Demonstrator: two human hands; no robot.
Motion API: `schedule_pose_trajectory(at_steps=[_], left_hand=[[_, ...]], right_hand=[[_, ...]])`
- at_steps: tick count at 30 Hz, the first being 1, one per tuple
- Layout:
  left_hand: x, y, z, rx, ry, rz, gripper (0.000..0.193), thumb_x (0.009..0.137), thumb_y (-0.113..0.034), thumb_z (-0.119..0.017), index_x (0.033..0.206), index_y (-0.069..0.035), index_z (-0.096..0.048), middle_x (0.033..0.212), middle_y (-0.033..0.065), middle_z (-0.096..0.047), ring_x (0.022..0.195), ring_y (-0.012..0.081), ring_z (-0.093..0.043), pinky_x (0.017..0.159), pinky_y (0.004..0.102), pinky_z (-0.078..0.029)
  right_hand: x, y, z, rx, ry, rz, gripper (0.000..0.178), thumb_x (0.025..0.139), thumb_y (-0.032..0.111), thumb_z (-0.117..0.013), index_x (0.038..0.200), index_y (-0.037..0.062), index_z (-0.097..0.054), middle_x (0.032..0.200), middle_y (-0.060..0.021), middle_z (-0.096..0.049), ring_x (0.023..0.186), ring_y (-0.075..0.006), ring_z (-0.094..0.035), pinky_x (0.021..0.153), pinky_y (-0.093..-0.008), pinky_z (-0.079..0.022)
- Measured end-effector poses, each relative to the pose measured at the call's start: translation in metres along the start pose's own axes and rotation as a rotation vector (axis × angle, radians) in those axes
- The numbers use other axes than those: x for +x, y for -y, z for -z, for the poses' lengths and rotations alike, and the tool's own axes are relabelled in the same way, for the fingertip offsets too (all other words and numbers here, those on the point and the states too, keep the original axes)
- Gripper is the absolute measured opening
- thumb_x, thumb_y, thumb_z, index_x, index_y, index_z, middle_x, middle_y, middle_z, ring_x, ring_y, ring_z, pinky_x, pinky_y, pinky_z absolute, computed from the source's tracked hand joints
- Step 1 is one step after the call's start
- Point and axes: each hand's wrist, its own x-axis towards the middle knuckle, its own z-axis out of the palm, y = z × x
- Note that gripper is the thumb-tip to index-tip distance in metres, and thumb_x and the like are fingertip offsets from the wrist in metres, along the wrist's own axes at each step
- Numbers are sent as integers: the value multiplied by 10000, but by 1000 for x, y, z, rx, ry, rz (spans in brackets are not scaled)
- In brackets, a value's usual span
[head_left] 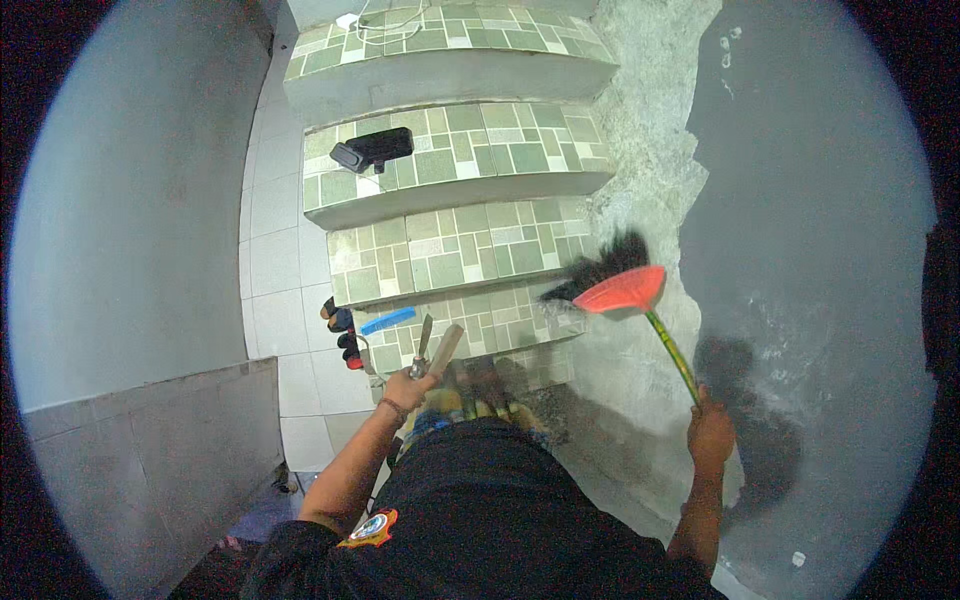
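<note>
My right hand (711,432) is closed around the green-yellow handle of a broom (620,288). The broom has an orange-red head and black bristles, which are held against the right end of the tiled steps, by the rough wall. My left hand (412,384) grips two flat, narrow tools together. One is a thin blade (425,335), perhaps a scraper; the other is a wider, pale flat strip (446,348). Just beyond that hand, a blue curved strip (388,320) lies on the lower tiled step. Its exact kind cannot be made out.
Tiled steps (450,240) rise ahead. A black device (375,149) rests on one, and a white cable (390,28) lies at the top. Several dark, shoe-like items (347,340) sit at the left edge. A grey wall (800,250) bounds the right; a low wall (160,440) stands left.
</note>
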Motion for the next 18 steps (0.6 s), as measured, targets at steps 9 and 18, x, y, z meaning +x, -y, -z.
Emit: schedule_pose_trajectory(at_steps=[9, 18], left_hand=[[-9, -25, -5, 60, -115, -90, 666, 732, -566, -780, 928, 63, -687, 722, 114, -687, 585, 183, -648, 561, 366, -528], [-31, -3, -20, -232, -242, 38, 582, 727, -498, -798, 937, 39, -714, 760, 109, -697, 617, 201, -649, 591, 354, -523]], right_hand=[[99, 14, 188, -192, -511, 209, 260, 882, 148, -666, 1139, 111, -673, 1079, -119, -659, 954, -331, -638, 806, -466, -505], [308, 120, 360, -455, -932, 636, 182, 913, 137, -594, 1058, 125, -704, 968, -96, -635, 1002, -308, -596, 885, -476, -448]])
